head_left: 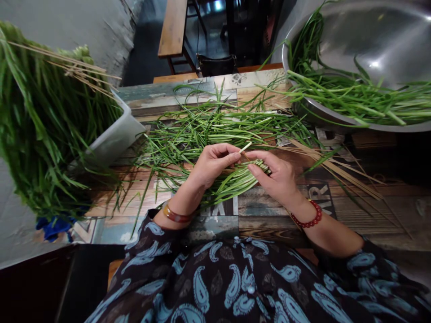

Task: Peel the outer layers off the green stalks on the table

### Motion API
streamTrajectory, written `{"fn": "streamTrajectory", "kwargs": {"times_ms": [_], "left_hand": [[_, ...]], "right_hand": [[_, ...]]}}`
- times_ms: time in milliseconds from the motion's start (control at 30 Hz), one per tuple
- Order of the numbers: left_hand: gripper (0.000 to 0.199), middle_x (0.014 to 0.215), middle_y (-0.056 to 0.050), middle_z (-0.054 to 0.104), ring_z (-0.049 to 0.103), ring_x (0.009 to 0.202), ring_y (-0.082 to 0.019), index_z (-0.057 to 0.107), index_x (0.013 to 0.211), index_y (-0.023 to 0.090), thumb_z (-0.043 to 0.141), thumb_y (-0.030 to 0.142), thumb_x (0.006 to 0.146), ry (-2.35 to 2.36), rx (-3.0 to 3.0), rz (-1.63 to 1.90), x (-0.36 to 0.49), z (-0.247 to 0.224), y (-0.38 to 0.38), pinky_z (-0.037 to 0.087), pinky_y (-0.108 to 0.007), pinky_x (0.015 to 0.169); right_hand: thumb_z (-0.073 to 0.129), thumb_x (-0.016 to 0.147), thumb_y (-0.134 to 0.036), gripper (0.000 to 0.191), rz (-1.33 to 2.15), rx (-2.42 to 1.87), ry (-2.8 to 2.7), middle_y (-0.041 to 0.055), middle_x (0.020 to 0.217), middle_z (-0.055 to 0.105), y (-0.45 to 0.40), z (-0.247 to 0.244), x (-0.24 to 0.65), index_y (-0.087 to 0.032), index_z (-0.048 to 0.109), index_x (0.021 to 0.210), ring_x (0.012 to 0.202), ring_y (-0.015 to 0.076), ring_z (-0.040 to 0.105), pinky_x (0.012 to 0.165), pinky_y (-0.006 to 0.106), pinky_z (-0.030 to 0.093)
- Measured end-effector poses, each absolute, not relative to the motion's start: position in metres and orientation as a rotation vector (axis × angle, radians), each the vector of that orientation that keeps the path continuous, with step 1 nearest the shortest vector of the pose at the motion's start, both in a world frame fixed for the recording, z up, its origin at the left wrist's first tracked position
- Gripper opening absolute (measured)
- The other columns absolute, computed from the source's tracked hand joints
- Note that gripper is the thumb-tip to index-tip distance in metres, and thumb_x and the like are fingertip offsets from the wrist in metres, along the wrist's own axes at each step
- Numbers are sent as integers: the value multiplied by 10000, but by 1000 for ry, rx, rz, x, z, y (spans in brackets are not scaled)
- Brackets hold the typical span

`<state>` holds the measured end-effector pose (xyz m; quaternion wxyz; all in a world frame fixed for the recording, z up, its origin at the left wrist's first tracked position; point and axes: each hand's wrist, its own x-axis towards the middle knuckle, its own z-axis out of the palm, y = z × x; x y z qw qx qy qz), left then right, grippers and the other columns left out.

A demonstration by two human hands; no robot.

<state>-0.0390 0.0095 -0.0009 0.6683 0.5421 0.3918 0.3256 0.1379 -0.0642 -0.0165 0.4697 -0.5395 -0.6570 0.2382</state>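
Pinched between the thumb and fingertips of my left hand (215,162) is a single chive stalk (247,146), its pale end pointing up and right. My right hand (278,172) is closed around a row of chives (235,183) lined up side by side, their cut ends near the fingers. A thin brown skewer tip (245,156) shows between the two hands, close to the stalk; the rest of it is hidden by the chives and fingers. Just beyond both hands, loose chives (215,128) lie spread over the patterned wooden table (208,226).
On the left, a white plastic bin (116,134) is heaped with chives, several skewers (84,67) lying on top. A large metal bowl (387,51) at the back right holds more chives. Bamboo skewers (336,169) lie fanned right of my hands. A wooden bench (173,29) stands beyond the table.
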Motion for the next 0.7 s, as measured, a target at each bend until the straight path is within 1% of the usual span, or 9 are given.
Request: {"fn": "streamTrajectory", "kwargs": {"times_ms": [200,300,367,433,533,633,700], "left_hand": [[311,698,-24,682,556,619,-99,747,792,128,822,419,713,896,1252,732,-40,-3,9,429,-216,598],[308,687,-15,668,537,611,-94,741,771,129,824,419,708,897,1255,731,-40,-2,9,413,-215,589],[298,692,-12,660,520,607,-88,734,750,129,829,408,702,891,1265,747,-40,-1,10,399,-211,582],[296,695,-11,654,506,603,-85,728,734,128,832,403,699,881,1282,755,-40,-1,10,389,-211,577],[307,713,-16,656,511,617,-93,726,742,130,821,420,711,877,1312,738,-41,-2,10,393,-220,587],[316,732,-27,661,539,655,-111,731,741,134,813,439,723,857,1381,707,-40,-4,11,417,-237,626],[321,737,-37,662,567,694,-127,732,718,134,809,446,728,806,1448,672,-39,-5,11,441,-252,677]], "right_hand": [[598,901,-284,195,584,-1311,-1606,34,1056,766,-64,-19,137,-246,673,1077,953,201,728,864,341,586],[614,886,-286,250,624,-1305,-1524,52,1073,746,-64,-24,134,-231,631,1129,976,205,714,885,358,583],[617,886,-293,338,654,-1296,-1484,71,1147,718,-65,-28,133,-223,584,1215,959,201,707,896,371,583],[608,896,-300,429,663,-1296,-1487,92,1263,671,-66,-29,132,-225,529,1311,934,192,701,904,374,584],[597,907,-311,504,637,-1329,-1517,99,1375,609,-67,-28,132,-243,480,1392,915,187,693,893,364,591],[586,914,-313,490,613,-1335,-1542,91,1341,639,-66,-26,133,-251,490,1391,832,173,695,833,350,602],[580,919,-310,428,603,-1301,-1562,79,1265,685,-65,-26,133,-245,534,1340,848,176,703,831,341,596]]}}
